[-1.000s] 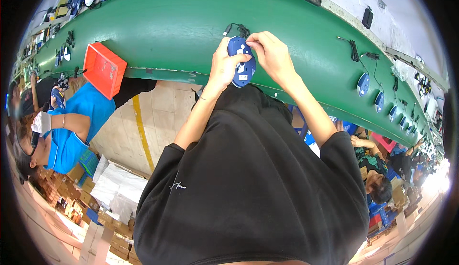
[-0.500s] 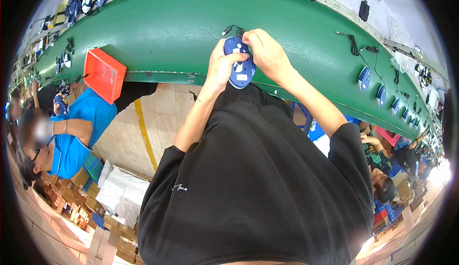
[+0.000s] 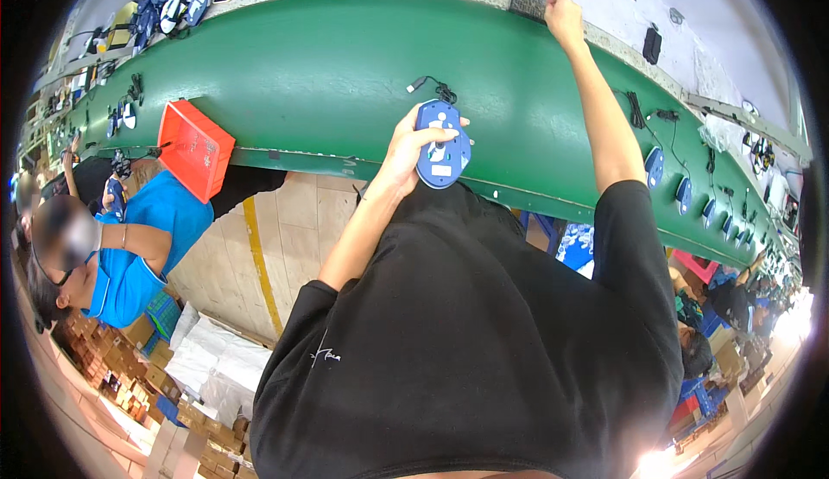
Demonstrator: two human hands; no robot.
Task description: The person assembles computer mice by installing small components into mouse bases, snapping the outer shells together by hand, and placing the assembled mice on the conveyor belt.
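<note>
My left hand (image 3: 402, 152) grips a blue computer mouse (image 3: 441, 166) with its underside turned up, the thumb lying across it. The mouse's coiled black cable (image 3: 445, 92) extends beyond its far end over the green surface, and the plug lies beside it. Stretched out to the far right, my right hand (image 3: 563, 19) is at the edge of a shallow dark tray (image 3: 528, 0). Its fingers are curled together, and whatever they may pinch is too small or hidden to make out. The tray's contents look like tiny dark pieces.
A green belt-like bench (image 3: 328, 64) runs across in front of me. A red bin (image 3: 197, 151) sits at its near left edge, beside a person in blue (image 3: 173, 220). Several mice with cables (image 3: 654, 166) lie along the right. More mice (image 3: 177, 4) are heaped at far left.
My right hand has left the mouse and reached far right to the dark tray. My left hand still holds the mouse, now slightly nearer to me.
</note>
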